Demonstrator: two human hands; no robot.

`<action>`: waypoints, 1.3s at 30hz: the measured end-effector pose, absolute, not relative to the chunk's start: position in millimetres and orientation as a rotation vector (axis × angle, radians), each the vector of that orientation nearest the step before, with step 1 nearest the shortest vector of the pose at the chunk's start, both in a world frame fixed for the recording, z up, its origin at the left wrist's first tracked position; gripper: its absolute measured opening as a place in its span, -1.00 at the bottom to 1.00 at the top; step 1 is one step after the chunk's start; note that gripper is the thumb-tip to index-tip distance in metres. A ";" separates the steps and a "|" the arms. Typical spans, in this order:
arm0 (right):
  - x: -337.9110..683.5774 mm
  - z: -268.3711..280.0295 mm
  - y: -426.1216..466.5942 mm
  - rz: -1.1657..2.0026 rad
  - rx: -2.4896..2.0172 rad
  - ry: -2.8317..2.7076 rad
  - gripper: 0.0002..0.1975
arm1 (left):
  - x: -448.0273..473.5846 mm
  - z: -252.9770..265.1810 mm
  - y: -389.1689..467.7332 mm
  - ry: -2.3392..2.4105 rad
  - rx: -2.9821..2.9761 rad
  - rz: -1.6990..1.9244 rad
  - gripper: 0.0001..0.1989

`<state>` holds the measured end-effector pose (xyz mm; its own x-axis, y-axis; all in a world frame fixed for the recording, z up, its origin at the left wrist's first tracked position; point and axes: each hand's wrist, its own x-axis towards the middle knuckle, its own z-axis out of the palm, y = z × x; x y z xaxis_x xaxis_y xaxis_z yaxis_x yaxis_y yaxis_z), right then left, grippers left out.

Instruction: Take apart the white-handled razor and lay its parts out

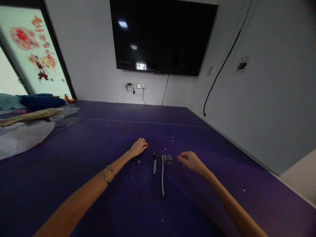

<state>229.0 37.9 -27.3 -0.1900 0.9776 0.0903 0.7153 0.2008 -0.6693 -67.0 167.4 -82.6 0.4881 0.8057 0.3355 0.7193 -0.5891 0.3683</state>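
My left hand [139, 147] is closed, its fingertips on a small dark green stick-like thing [149, 146] whose far end pokes out to the right. Too little of that thing shows to tell its kind. To the right, my right hand [190, 160] hovers low over the surface with thumb and fingers pinched together; whether anything is between them is hidden. Between the hands lies a razor [155, 166] with a black and grey handle, head pointing away. Beside it is a pale, slim toothbrush-like stick [162, 179]. A small clear flat pack [168, 158] lies next to my right fingertips.
The purple surface [111, 204] carries scattered white specks. Plastic bags [27, 135] and folded blue cloth [41, 101] are heaped at the left, near a small orange object [69, 98]. A black cable [221, 67] hangs down the right wall, and a television [163, 36] is mounted ahead.
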 end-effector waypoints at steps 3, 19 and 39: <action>227.0 -27.5 37.7 0.689 -1.564 -1.973 -0.68 | -66.2 -83.2 168.6 1.314 2.542 0.721 -0.77; 220.8 -25.4 38.6 0.723 -1.417 -1.975 -0.74 | -55.8 -69.3 161.9 1.269 2.234 0.918 -0.84; 183.5 -5.4 41.2 0.369 -0.901 -2.161 -0.79 | -25.7 -9.9 77.7 0.983 1.478 0.659 -0.89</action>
